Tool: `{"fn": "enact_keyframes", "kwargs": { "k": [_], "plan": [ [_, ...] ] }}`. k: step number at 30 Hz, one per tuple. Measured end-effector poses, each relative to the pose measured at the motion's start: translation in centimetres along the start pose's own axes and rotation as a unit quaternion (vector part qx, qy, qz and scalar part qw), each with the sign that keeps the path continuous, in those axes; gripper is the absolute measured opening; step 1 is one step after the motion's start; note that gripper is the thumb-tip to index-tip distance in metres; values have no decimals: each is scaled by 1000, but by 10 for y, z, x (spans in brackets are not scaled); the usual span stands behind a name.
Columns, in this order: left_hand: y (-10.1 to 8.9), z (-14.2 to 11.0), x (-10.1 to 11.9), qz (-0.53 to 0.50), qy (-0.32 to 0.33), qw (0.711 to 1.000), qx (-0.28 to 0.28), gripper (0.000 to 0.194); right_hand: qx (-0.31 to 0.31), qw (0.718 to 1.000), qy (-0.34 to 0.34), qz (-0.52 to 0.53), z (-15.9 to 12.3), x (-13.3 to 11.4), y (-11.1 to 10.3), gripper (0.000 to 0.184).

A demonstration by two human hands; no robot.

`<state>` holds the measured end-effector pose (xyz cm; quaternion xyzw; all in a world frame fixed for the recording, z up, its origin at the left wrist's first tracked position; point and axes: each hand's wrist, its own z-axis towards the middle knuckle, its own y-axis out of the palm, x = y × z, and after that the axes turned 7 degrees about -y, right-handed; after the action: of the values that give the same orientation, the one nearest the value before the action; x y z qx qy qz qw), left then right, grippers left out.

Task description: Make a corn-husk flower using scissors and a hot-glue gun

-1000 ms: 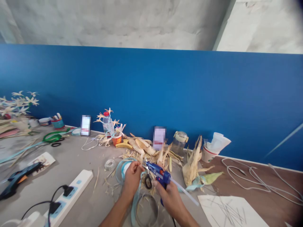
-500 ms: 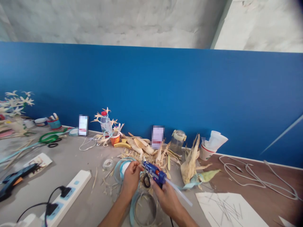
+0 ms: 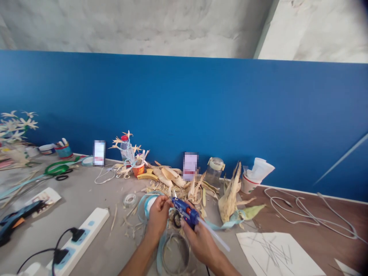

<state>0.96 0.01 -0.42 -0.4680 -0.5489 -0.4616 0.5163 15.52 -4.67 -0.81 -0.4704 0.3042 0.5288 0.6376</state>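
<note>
My right hand [image 3: 198, 235] grips a blue hot glue gun [image 3: 185, 212], with a translucent glue stick [image 3: 214, 234] poking out of its rear. The gun's nozzle points up and left, close to the fingertips of my left hand [image 3: 159, 212]. Those fingers are pinched together; whatever small piece they hold is too small to make out. Behind my left hand lies a roll of light blue ribbon [image 3: 148, 203]. Black scissor handles [image 3: 176, 219] show partly beneath the gun. Below, between my forearms, sits a grey ring-shaped roll [image 3: 176, 253].
Dried corn husks [image 3: 169, 175] and scraps spread across the back middle. A white power strip [image 3: 83, 237] lies at left, near another glue gun [image 3: 21, 218]. At right are a paper sheet with thin wires [image 3: 273, 249], a paper cup [image 3: 249, 183] and a white cable [image 3: 313, 214].
The glue gun has tilted slightly, its rear end shifting a little left and down. Both hands keep their grip, and the whole view has shifted slightly.
</note>
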Motion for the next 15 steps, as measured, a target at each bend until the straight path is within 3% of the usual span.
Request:
{"fn": "enact_keyframes", "kwargs": {
  "k": [15],
  "plan": [
    [1,-2,2,-9,1,1000,-15,23,-8,1000,-6,-13,3,-11,-4,45]
  ]
}}
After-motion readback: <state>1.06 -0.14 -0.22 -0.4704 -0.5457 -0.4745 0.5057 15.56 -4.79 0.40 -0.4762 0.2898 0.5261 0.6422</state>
